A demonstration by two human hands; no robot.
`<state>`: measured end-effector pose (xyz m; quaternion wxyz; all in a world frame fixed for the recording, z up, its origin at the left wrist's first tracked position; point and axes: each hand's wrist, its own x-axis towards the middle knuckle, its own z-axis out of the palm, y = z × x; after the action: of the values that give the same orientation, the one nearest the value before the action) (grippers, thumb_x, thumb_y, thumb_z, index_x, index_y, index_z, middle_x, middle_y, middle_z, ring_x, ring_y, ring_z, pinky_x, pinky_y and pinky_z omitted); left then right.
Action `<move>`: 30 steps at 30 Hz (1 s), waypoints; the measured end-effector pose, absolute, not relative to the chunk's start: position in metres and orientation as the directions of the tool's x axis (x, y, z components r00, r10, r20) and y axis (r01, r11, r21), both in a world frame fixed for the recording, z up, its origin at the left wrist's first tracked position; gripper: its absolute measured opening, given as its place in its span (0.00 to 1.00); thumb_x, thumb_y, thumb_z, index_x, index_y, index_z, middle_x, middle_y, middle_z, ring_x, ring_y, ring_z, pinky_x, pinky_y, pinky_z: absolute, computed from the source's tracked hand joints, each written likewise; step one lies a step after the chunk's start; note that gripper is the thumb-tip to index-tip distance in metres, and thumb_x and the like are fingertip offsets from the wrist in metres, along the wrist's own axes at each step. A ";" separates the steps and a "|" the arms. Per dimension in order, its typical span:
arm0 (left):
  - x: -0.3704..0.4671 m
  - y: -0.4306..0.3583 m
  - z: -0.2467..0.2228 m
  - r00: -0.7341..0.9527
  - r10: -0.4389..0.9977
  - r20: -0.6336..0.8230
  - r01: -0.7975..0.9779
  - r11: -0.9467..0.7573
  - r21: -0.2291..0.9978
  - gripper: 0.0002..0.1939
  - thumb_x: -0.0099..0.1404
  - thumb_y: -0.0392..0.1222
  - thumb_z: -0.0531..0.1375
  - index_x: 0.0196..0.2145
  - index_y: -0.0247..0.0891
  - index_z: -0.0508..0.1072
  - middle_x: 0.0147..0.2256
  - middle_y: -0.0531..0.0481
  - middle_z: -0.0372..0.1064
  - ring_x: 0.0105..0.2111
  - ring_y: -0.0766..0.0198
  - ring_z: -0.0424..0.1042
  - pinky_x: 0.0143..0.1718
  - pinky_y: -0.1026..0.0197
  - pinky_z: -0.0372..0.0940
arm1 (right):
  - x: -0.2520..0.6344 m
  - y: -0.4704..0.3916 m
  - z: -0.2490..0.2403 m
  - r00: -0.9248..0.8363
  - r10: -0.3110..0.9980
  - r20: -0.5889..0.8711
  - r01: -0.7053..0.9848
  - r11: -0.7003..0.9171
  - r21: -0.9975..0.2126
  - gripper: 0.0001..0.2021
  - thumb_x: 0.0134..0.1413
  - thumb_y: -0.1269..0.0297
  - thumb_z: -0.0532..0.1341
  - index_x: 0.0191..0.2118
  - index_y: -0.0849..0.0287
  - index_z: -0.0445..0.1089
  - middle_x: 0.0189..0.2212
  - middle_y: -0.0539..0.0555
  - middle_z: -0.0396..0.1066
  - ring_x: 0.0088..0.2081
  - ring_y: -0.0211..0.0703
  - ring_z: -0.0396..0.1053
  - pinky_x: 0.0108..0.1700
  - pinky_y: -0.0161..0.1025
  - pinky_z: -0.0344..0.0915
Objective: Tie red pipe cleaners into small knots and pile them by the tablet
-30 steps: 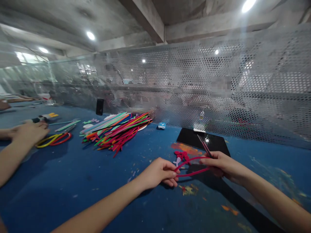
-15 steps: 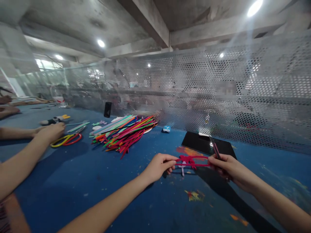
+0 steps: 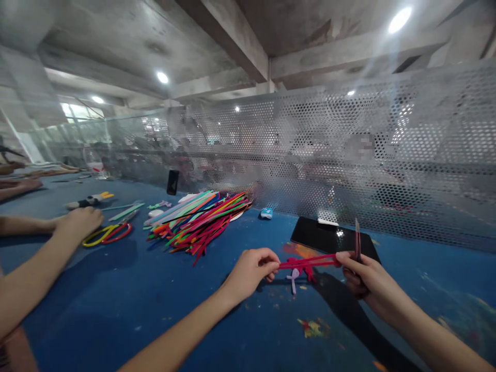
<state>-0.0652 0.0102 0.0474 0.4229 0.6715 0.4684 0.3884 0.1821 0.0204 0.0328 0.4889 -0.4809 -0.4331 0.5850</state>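
A red pipe cleaner (image 3: 318,261), doubled into a narrow loop, is stretched between my two hands. My left hand (image 3: 253,271) pinches its left end, and my right hand (image 3: 362,274) pinches the other. Scissors (image 3: 357,240) also sit in my right hand, blades upward, their handles hidden by my fingers. Below the strand, a small lilac twisted pipe-cleaner piece (image 3: 294,281) and a red twisted piece (image 3: 310,274) lie on the blue table (image 3: 201,320). The strand partly covers the red piece.
A heap of colourful pipe cleaners (image 3: 201,219) lies left of centre. Behind my right hand is a black tablet-like slab (image 3: 315,235). A co-worker's hand (image 3: 81,225) rests near yellow-and-red-handled scissors (image 3: 116,233) at left. A perforated metal panel (image 3: 240,150) borders the table's back.
The red loop has narrowed, its two strands drawn close together, and its right end is slightly raised. The scissors in my right hand have swung to point more upright.
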 end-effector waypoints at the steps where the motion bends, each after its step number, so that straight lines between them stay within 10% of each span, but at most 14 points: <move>1: -0.066 0.012 0.046 0.254 0.961 0.111 0.291 -0.185 0.939 0.07 0.54 0.41 0.58 0.27 0.34 0.70 0.23 0.53 0.69 0.22 0.68 0.68 0.25 0.66 0.63 | 0.182 0.021 0.032 -0.067 0.986 -0.150 -0.145 -0.159 -0.977 0.19 0.35 0.50 0.65 0.23 0.60 0.61 0.10 0.39 0.46 0.13 0.25 0.40 0.16 0.30 0.35; 8: -0.083 0.028 0.041 0.151 0.986 0.071 0.305 -0.115 0.945 0.10 0.54 0.45 0.58 0.28 0.33 0.69 0.21 0.51 0.68 0.21 0.66 0.69 0.26 0.64 0.65 | 0.217 0.032 0.027 -0.216 0.950 -0.225 0.506 -0.088 -0.858 0.15 0.46 0.51 0.57 0.30 0.59 0.65 0.13 0.43 0.55 0.12 0.31 0.51 0.14 0.30 0.47; 12: -0.086 0.024 0.051 0.117 0.986 0.119 0.385 -0.156 0.910 0.08 0.55 0.43 0.57 0.27 0.35 0.72 0.21 0.53 0.67 0.22 0.67 0.67 0.26 0.67 0.61 | 0.221 0.028 0.032 -0.129 0.961 0.245 0.825 0.241 -0.511 0.21 0.42 0.60 0.60 0.44 0.64 0.64 0.39 0.64 0.68 0.40 0.54 0.67 0.40 0.47 0.64; 15: -0.075 0.010 0.059 0.160 0.969 0.187 0.465 -0.241 0.852 0.08 0.57 0.40 0.56 0.28 0.37 0.73 0.24 0.53 0.68 0.24 0.67 0.66 0.27 0.67 0.60 | 0.193 0.008 0.038 -0.332 0.819 0.468 0.783 0.516 -0.347 0.23 0.50 0.63 0.55 0.52 0.64 0.58 0.53 0.66 0.58 0.54 0.55 0.56 0.53 0.51 0.54; 20: -0.051 -0.019 0.061 0.389 0.885 0.257 0.551 -0.447 0.704 0.06 0.60 0.37 0.56 0.31 0.41 0.74 0.29 0.54 0.70 0.31 0.68 0.67 0.34 0.68 0.59 | 0.143 -0.025 0.042 -0.585 0.717 0.379 0.615 0.697 -0.369 0.16 0.52 0.71 0.51 0.47 0.59 0.65 0.44 0.61 0.69 0.44 0.51 0.67 0.44 0.47 0.64; 27: -0.052 -0.029 0.050 0.732 0.484 0.480 0.355 -0.872 0.338 0.11 0.66 0.36 0.48 0.37 0.36 0.70 0.34 0.47 0.71 0.34 0.66 0.68 0.37 0.66 0.61 | 0.145 -0.030 0.034 -0.602 0.796 -0.069 0.286 0.134 -0.949 0.13 0.53 0.56 0.55 0.31 0.60 0.69 0.23 0.50 0.68 0.25 0.35 0.65 0.27 0.30 0.59; 30: -0.055 -0.028 0.054 0.819 0.307 0.484 0.301 -0.949 0.093 0.15 0.66 0.34 0.44 0.35 0.35 0.70 0.30 0.46 0.72 0.29 0.65 0.67 0.31 0.65 0.61 | 0.147 -0.028 0.022 -0.649 0.721 -0.241 0.117 -0.218 -0.969 0.18 0.45 0.50 0.61 0.32 0.63 0.69 0.20 0.48 0.65 0.19 0.29 0.59 0.21 0.26 0.52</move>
<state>-0.0548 -0.0280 0.0543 0.0061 0.9537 0.1592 0.2549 0.1465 -0.0276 0.0219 0.2178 -0.3576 -0.5862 0.6936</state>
